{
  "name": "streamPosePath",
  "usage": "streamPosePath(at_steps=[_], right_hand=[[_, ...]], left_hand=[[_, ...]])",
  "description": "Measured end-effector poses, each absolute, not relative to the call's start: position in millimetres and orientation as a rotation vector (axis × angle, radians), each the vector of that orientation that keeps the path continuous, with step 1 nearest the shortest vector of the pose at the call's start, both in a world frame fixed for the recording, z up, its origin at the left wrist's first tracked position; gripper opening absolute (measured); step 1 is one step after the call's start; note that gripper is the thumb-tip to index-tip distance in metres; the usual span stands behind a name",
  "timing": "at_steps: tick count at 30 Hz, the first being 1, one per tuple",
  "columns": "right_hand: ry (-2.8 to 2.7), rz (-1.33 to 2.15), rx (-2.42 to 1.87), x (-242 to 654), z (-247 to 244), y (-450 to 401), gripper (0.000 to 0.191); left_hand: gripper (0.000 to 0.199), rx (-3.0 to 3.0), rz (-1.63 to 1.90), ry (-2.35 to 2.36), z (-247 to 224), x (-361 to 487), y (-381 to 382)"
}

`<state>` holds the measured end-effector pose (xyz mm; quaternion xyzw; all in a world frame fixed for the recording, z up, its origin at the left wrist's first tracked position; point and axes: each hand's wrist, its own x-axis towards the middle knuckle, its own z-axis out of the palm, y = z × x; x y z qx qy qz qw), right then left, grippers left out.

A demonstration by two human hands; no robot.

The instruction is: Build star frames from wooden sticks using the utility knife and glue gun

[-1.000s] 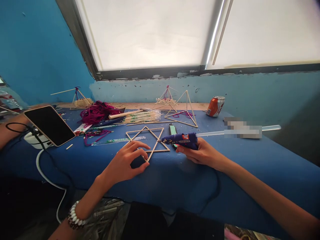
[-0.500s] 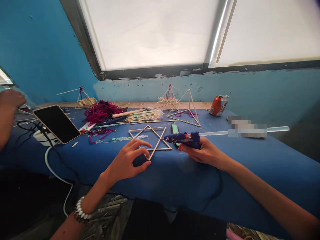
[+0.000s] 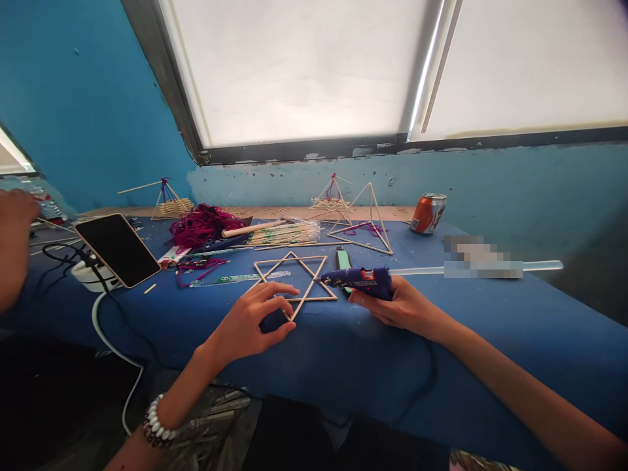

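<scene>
My left hand (image 3: 248, 320) pinches the lower tip of a star frame of thin wooden sticks (image 3: 314, 278) lying on the blue cloth-covered table (image 3: 471, 327). My right hand (image 3: 400, 304) grips a blue hot glue gun (image 3: 360, 281) by its handle, with the nozzle pointing left, just beside the star's right point. A long clear glue stick (image 3: 540, 267) runs out of the gun's back, partly covered by a blurred patch. A white bead bracelet (image 3: 157, 422) circles my left wrist.
A co-worker's hand (image 3: 14, 222) shows at the far left. Around it are a phone (image 3: 118, 250) on a white power strip (image 3: 91, 276), magenta yarn (image 3: 200, 226), a stick bundle (image 3: 284, 233), a stick pyramid (image 3: 360, 222), an orange can (image 3: 428, 213) and a ruler (image 3: 235, 279).
The view has shifted slightly and the table sits a little lower in the frame. Both my hands keep their holds. The co-worker's hand at the far left has moved in from the edge.
</scene>
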<state>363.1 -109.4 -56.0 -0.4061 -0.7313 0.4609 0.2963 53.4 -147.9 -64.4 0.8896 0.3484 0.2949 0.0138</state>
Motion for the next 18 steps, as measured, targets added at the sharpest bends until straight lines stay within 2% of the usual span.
streamPosePath(at_steps=[5, 9, 15, 18], right_hand=[[-1.937, 1.164, -1.128, 363, -59, -111, 0.049], [-1.974, 0.803, -1.185, 375, -52, -108, 0.045], [-2.197, 0.19, -1.428, 433, -34, -104, 0.032], [-2.308, 0.016, -1.536, 454, -35, -107, 0.039]], left_hand=[[0.011, 2.794, 1.1, 1.189, -62, 46, -148], [0.017, 2.634, 1.257, 1.618, -51, 28, -141], [0.029, 2.346, 0.86, 2.03, -33, 7, -124], [0.032, 2.264, 0.667, 2.082, -31, 7, -115]])
